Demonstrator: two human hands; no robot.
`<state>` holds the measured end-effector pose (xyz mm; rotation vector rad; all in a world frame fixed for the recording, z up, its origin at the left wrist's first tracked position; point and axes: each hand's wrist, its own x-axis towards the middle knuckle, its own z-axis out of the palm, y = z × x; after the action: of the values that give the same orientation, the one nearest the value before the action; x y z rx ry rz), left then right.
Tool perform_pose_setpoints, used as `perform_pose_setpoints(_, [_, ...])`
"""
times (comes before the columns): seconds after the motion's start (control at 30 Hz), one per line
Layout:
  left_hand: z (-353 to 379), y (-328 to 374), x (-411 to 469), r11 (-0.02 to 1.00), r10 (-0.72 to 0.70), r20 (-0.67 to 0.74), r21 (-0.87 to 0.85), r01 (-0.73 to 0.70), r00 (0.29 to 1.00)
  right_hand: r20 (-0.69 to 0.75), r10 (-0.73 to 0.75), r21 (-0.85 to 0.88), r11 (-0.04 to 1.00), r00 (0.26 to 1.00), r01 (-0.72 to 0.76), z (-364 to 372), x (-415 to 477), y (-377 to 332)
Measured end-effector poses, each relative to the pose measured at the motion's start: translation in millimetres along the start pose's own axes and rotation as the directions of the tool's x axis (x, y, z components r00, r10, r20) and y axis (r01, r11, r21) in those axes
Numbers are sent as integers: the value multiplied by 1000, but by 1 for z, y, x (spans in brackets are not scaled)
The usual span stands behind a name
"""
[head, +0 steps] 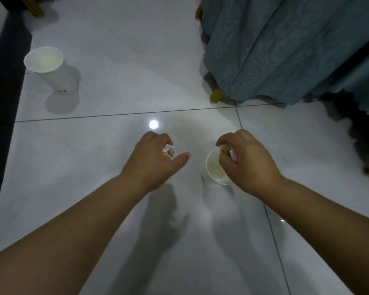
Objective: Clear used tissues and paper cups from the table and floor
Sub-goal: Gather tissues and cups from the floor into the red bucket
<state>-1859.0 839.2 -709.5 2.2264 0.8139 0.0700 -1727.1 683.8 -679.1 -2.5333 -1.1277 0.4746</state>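
White glossy floor tiles; floor pickup is in progress.

- Left hand, centre frame: fingers curled round a crumpled tissue stained brownish, thumb sticking out to the right.
- Right hand, right of centre: fingertips pinch a second tissue directly over the mouth of the near cup, which stands upright on the tile. Can't tell if the fingers touch the rim.
- Far cup, upper left: upright, well apart from both hands, looks empty.
- Blue-grey cloth hangs over furniture in the upper right. Not part of the job.

Step, my read: stuffing tissues into the near cup so it doubles as a bin.

Next: release the second tissue into it, bring the left one across and drop it in too, then lift the cup by its wall. It's light paper, so it will likely tip if pushed at the rim. The far cup is left to collect. The table is not in view.
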Motion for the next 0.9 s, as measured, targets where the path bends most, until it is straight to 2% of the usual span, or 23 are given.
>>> perform_pose_setpoints(0.13, [3, 17, 4, 1000, -6, -40, 23, 7, 999, 108, 81, -96, 993, 991, -71, -1, -12, 23])
perform_pose_setpoints(0.27, [12, 15, 0, 997, -54, -56, 45, 56, 997, 224, 159, -117, 984, 962, -135, 13, -11, 33])
perform_pose_setpoints(0.37, [15, 11, -3, 993, -114, -38, 28, 115, 993, 306, 157, -199, 975, 939, -98, 27, -9, 36])
perform_pose_setpoints(0.47, [14, 9, 0, 984, -173, -34, 26, 174, 984, 313, 122, -279, 960, 942, -32, 34, -4, 39])
perform_pose_setpoints(0.73, [-20, 29, 6, 966, -219, -72, 125, 227, 973, 340, 60, -129, 991, 939, -16, -14, 32, 25])
perform_pose_setpoints(0.9, [-66, 64, -6, 943, -329, -85, 13, 331, 940, 294, -39, -28, 998, 955, 50, -65, 44, -5])
